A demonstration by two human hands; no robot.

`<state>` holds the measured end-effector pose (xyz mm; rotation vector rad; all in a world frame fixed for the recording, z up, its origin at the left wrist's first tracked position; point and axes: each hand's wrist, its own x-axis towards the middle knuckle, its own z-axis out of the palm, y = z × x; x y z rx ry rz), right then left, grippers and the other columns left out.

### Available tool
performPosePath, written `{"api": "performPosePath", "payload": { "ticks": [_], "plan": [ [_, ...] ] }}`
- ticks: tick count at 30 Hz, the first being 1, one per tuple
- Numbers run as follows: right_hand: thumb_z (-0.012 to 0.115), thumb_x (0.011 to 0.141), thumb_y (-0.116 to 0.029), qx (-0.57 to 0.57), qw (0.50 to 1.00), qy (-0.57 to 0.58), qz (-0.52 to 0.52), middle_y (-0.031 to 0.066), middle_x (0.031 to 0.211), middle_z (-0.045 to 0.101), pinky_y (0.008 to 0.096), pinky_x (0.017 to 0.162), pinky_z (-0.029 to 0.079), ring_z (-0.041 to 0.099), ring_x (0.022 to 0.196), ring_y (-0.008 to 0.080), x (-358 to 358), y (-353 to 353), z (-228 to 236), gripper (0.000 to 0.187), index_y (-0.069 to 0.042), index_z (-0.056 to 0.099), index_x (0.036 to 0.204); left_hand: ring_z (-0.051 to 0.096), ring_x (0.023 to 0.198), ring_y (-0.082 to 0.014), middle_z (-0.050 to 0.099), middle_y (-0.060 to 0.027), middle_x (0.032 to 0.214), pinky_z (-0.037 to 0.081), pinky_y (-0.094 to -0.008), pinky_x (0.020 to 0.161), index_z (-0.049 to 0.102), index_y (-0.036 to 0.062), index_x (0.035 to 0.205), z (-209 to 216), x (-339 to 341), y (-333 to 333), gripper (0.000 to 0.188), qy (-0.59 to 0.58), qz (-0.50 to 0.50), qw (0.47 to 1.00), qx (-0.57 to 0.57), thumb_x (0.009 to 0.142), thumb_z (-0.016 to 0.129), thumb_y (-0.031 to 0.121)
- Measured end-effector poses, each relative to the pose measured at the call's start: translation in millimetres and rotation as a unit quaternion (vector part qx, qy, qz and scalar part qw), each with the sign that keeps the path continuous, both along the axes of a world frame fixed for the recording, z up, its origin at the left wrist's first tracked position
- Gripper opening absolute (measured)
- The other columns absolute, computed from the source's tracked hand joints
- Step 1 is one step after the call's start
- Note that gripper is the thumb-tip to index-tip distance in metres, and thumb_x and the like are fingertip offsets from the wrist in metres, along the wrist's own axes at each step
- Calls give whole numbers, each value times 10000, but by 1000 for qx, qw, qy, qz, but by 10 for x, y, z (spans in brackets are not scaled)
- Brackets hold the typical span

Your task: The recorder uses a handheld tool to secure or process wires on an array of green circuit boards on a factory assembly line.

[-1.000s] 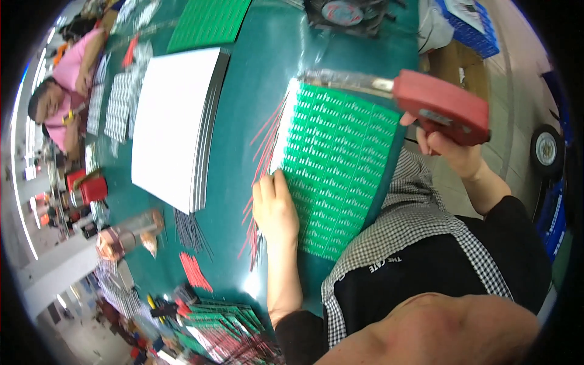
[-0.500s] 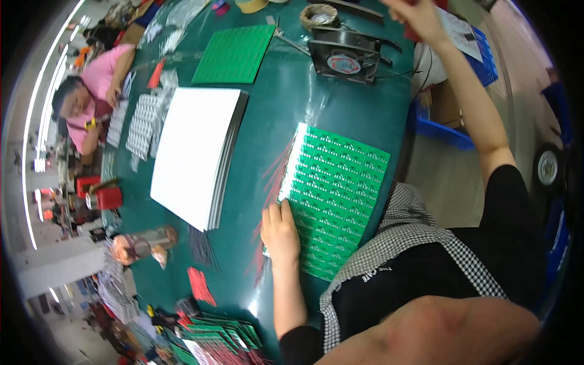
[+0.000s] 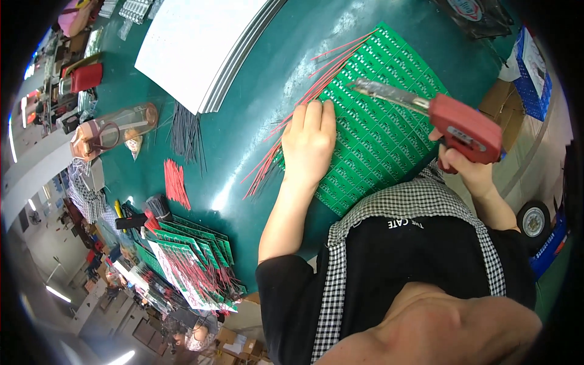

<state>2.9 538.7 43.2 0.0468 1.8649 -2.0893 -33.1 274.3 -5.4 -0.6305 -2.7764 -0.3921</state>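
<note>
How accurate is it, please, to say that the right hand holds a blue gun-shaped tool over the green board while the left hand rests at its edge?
Not quite: in the head view, the tool is red, not blue; the right hand does hold it over the green board, with the left hand at its edge.

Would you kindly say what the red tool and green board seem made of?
The red tool looks like satin plastic, from its moulded shape and even colour; the green board is probably smooth coated laminate, from its flatness and repeated pale patterning.
</note>
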Motion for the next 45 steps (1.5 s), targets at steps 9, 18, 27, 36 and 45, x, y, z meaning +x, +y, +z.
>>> {"api": "performPosePath", "payload": {
  "ticks": [9,18,27,36,45],
  "plan": [
    [653,748,-53,45,996,-71,0,41,829,602,197,543,417,505,621,59,42,-169,-71,285,-2,573,1016,535,725,-205,529,-61,812,467,-303,595,605,18,901,34,23,50,257,-27,14,999,43,647,565,16],
    [703,720,-79,98,994,-50,-13,47,891,611,252,713,451,559,802,113,78,-137,-74,325,0,576,1009,522,721,-200,521,-66,821,464,-300,591,597,10,900,62,7,77,245,-29,11,999,29,657,571,28],
    [654,755,-56,38,998,-56,11,69,976,622,246,747,442,561,872,115,34,-149,-55,370,-18,547,1106,523,751,-181,504,-58,783,472,-266,574,583,-2,861,21,-4,61,203,3,-2,1000,4,669,565,61],
    [617,781,-58,21,998,-48,15,82,992,612,197,594,424,524,707,63,52,-127,-96,362,-21,526,1129,537,751,-216,533,-76,854,471,-308,631,603,13,907,42,30,80,252,-27,20,999,27,657,568,14],
    [620,770,-47,13,999,-45,-28,71,914,615,195,536,422,503,626,58,16,-108,-77,338,-7,541,1096,542,728,-220,543,-67,824,464,-317,620,617,27,901,52,-45,141,229,-37,17,997,59,675,586,5]
  ]
}}
